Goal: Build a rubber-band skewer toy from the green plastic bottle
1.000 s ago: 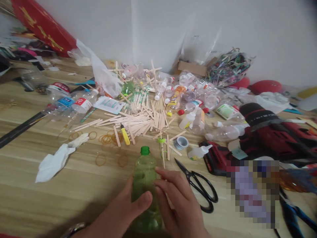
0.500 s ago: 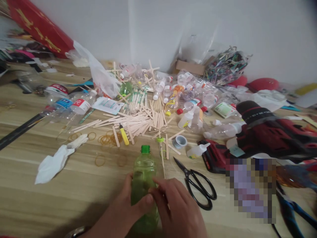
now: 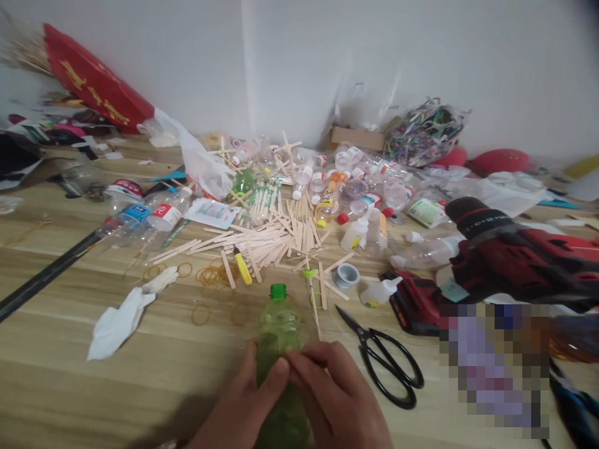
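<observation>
An uncapped green plastic bottle (image 3: 281,324) lies near the table's front edge, its neck pointing away from me. My left hand (image 3: 250,386) is wrapped round its left side, the thumb resting across the top. At the bottle's right side, my right hand (image 3: 337,386) has thumb and fingertips pinched together close to my left thumb. Whatever is in that pinch is too small or hidden to make out. Just beyond the right hand lies a thin wooden stick (image 3: 313,305) with a green bottle cap (image 3: 309,273) on it. Black-handled scissors (image 3: 381,355) lie to the right.
Craft sticks (image 3: 271,234) are heaped ahead, near rubber bands (image 3: 218,273) and a yellow-handled tool (image 3: 242,267). A solder-like wire spool (image 3: 346,275) and glue bottle (image 3: 380,292) lie right of them. A red drill (image 3: 524,255) stands farther right. Crumpled white gloves or tissue (image 3: 121,321) lie left.
The view has shifted, so the table's things appear slightly lower and farther right. Both hands stay at the green bottle, the right fingertips still pinched beside it.
</observation>
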The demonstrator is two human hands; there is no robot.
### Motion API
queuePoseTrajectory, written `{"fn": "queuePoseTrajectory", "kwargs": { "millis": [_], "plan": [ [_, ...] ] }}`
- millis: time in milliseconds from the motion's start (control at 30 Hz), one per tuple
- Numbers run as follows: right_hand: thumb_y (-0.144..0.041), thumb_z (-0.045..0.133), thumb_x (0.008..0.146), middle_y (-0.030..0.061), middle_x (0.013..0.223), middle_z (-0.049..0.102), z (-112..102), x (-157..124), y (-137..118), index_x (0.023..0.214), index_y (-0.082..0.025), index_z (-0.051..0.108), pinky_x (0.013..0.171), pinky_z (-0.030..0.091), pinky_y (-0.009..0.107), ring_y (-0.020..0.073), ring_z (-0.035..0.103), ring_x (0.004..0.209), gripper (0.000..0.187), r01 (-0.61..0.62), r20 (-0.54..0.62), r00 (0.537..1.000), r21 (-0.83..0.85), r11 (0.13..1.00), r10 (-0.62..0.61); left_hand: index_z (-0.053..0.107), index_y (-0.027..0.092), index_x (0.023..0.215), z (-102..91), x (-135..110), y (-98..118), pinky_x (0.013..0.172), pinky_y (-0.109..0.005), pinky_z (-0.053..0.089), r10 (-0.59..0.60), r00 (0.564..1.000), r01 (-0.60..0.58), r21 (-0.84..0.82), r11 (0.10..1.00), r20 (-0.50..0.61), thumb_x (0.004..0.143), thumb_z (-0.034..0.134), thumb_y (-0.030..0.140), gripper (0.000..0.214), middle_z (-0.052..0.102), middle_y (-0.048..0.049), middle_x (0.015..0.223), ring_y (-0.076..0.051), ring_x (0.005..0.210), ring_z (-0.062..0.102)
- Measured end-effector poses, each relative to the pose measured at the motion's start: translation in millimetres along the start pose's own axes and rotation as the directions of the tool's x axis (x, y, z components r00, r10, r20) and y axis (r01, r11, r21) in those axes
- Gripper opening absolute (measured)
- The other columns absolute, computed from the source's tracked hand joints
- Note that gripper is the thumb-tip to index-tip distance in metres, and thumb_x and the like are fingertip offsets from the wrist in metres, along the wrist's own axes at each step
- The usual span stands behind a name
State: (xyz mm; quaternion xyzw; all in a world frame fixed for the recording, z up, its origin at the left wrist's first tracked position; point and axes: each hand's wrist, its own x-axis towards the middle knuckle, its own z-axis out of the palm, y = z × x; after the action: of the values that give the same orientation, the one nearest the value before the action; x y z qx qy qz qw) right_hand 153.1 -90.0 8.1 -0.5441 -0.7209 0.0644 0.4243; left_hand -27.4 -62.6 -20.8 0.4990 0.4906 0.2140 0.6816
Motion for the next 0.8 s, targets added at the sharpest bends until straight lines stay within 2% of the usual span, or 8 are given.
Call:
{"fn": "queuePoseTrajectory", "kwargs": {
  "millis": [133, 200, 267, 367, 500, 567, 700, 800],
  "plan": [
    [-0.036, 0.047, 0.098, 0.0112, 0.113, 0.062, 3.3, -5.2, -0.7, 0.125, -0.026, 0.063, 0.076, 0.056, 0.031, 0.0199, 0.063, 0.093, 0.033, -0.003, -0.015, 1.000, 0.030, 1.000, 0.004, 0.049, 0.023, 0.138, 5.9, -0.6, 13.2, 0.118, -0.049, 0.026, -0.008, 0.995, 0.004, -0.039, 0.999, -0.102, 0.084, 0.057, 0.061, 0.067, 0.050, -0.0096, 0.147, -0.032, 0.144, 0.031],
    [-0.045, 0.043, 0.098, 0.0124, 0.130, 0.054, 3.9, -7.3, 2.0, 0.127, -0.028, 0.062, 0.084, 0.054, 0.036, 0.0235, 0.059, 0.108, 0.038, 0.006, -0.002, 1.000, 0.068, 0.998, -0.006, 0.055, 0.023, 0.131, 12.5, -1.2, 28.4, 0.116, -0.048, 0.030, 0.048, 0.996, -0.055, -0.100, 0.993, -0.069, 0.080, 0.062, 0.060, 0.063, 0.057, -0.0090, 0.140, -0.033, 0.138, 0.041],
    [-0.052, 0.038, 0.098, 0.0114, 0.140, 0.047, 4.9, -9.4, 5.2, 0.128, -0.031, 0.061, 0.087, 0.053, 0.037, 0.0255, 0.055, 0.119, 0.044, 0.005, 0.021, 1.000, 0.100, 0.995, -0.007, 0.059, 0.023, 0.125, 16.9, -2.0, 42.4, 0.108, -0.047, 0.041, 0.045, 0.999, -0.050, -0.207, 0.977, -0.027, 0.078, 0.065, 0.059, 0.059, 0.063, -0.0082, 0.133, -0.033, 0.128, 0.053],
    [-0.055, 0.031, 0.098, 0.0091, 0.148, 0.040, 7.4, -13.0, 8.5, 0.129, -0.035, 0.061, 0.089, 0.053, 0.038, 0.0273, 0.048, 0.128, 0.047, -0.019, 0.033, 0.999, 0.108, 0.994, 0.015, 0.059, 0.024, 0.123, 15.8, -3.3, 54.3, 0.103, -0.044, 0.046, 0.025, 1.000, -0.027, -0.216, 0.976, -0.014, 0.077, 0.067, 0.056, 0.056, 0.065, -0.0068, 0.130, -0.032, 0.124, 0.056],
    [-0.054, 0.032, 0.098, 0.0056, 0.154, 0.034, 10.0, -17.1, 8.7, 0.126, -0.038, 0.063, 0.091, 0.053, 0.042, 0.0299, 0.043, 0.135, 0.045, -0.062, 0.054, 0.997, 0.145, 0.987, 0.055, 0.057, 0.027, 0.128, 5.1, -4.5, 58.0, 0.107, -0.044, 0.041, 0.031, 0.998, -0.034, -0.057, 0.998, -0.053, 0.080, 0.065, 0.048, 0.053, 0.062, -0.0054, 0.135, -0.031, 0.132, 0.048],
    [-0.054, 0.035, 0.097, 0.0046, 0.154, 0.035, 10.5, -18.2, 8.3, 0.125, -0.039, 0.064, 0.090, 0.054, 0.041, 0.0300, 0.043, 0.135, 0.043, -0.073, 0.081, 0.995, 0.173, 0.982, 0.059, 0.056, 0.026, 0.129, -0.8, -4.9, 58.6, 0.109, -0.045, 0.039, 0.037, 0.997, -0.034, 0.046, 0.998, -0.064, 0.081, 0.064, 0.042, 0.051, 0.062, -0.0058, 0.135, -0.031, 0.131, 0.050],
    [-0.057, 0.040, 0.094, 0.0052, 0.154, 0.036, 9.4, -19.1, 7.8, 0.122, -0.040, 0.066, 0.089, 0.054, 0.045, 0.0326, 0.041, 0.136, 0.041, -0.051, 0.100, 0.995, 0.210, 0.976, 0.030, 0.058, 0.025, 0.129, -11.3, -5.1, 59.0, 0.108, -0.045, 0.040, 0.085, 0.996, -0.083, 0.200, 0.976, -0.003, 0.082, 0.062, 0.031, 0.048, 0.065, -0.0060, 0.131, -0.031, 0.126, 0.054],
    [-0.056, 0.041, 0.095, 0.0072, 0.148, 0.046, 3.8, -18.9, 7.6, 0.122, -0.040, 0.066, 0.088, 0.055, 0.045, 0.0324, 0.042, 0.136, 0.040, -0.045, 0.144, 0.990, 0.248, 0.968, 0.010, 0.059, 0.028, 0.129, -18.0, -5.0, 56.6, 0.108, -0.044, 0.040, 0.122, 0.992, -0.125, 0.284, 0.950, 0.030, 0.080, 0.065, 0.029, 0.050, 0.065, -0.0039, 0.130, -0.030, 0.126, 0.054]
  ]
}}
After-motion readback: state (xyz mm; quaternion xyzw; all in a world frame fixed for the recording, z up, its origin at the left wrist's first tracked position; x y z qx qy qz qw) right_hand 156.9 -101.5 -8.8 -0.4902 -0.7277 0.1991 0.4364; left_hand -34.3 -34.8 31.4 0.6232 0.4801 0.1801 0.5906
